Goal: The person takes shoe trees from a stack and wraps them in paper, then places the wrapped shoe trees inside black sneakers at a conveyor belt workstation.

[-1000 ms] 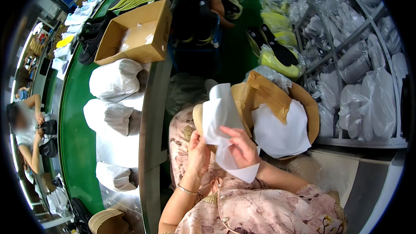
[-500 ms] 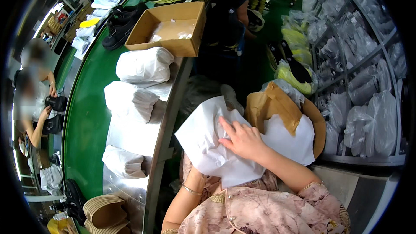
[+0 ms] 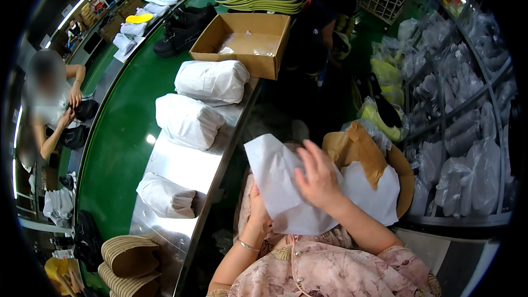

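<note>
White paper sheet, centre-frame | our left fingers hold left edge | our right fingers spread over right side, contact unclear

No text, label, number or sign can be read anywhere in view. A small pale mark is seen on a dark item right of the cardboard box; too small to be made out.

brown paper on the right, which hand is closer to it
Right. The right hand is just left of the brown paper; the left hand is farther left, holding a white sheet by its edge.
</note>
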`<state>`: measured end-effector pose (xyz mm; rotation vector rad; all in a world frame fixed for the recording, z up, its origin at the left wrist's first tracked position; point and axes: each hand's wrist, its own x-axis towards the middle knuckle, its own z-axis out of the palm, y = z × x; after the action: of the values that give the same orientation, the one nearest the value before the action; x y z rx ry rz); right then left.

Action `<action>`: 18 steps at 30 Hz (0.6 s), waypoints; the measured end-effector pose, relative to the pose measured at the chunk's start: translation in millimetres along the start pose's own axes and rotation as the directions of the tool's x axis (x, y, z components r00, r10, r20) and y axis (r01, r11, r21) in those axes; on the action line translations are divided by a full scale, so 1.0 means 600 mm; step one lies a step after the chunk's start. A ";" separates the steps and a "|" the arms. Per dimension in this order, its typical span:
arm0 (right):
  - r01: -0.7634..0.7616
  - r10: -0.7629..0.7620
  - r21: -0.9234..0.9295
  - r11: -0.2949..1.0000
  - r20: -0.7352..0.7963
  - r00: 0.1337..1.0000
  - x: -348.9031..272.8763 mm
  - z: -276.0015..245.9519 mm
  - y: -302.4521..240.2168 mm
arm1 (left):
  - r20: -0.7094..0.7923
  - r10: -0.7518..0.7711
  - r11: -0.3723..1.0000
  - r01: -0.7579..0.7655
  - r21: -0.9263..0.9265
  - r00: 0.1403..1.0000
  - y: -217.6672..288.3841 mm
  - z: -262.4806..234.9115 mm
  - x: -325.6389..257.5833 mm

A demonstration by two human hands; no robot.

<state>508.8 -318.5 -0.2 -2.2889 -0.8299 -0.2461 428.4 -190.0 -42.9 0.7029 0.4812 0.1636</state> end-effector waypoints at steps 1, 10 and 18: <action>0.079 -0.081 0.024 0.997 0.081 0.993 0.008 0.004 -0.007 | -0.003 0.032 0.999 -0.032 0.036 0.999 -0.002 0.004 -0.002; -0.104 0.070 0.143 0.984 0.225 0.972 0.061 0.045 -0.053 | 0.141 0.114 0.992 -0.104 -0.075 0.983 -0.006 0.009 0.000; -0.300 0.178 0.789 0.536 0.242 0.954 0.117 0.054 -0.093 | 0.173 0.234 0.963 -0.252 0.094 0.957 0.018 -0.012 0.008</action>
<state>526.8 -230.9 32.5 -1.4761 -0.5014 0.3785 429.1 -176.3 -42.2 0.8812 0.2498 0.3102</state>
